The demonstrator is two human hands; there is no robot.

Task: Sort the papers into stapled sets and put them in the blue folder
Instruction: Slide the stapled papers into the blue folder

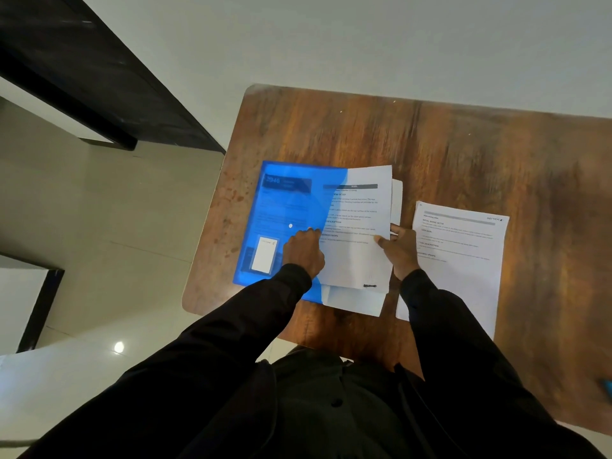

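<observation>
Right grip [402, 246] pinches printed papers [357, 260]; blue folder [284, 207] translucent.

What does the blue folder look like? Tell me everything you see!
The blue folder looks like see-through plastic, so a printed page shows through its cover. It lies flat near the left edge of the wooden table. A small white card sits in a pocket near its front corner. Papers stick out from under its curved cover edge, where the left hand touches it. The right hand pinches those papers.
</observation>
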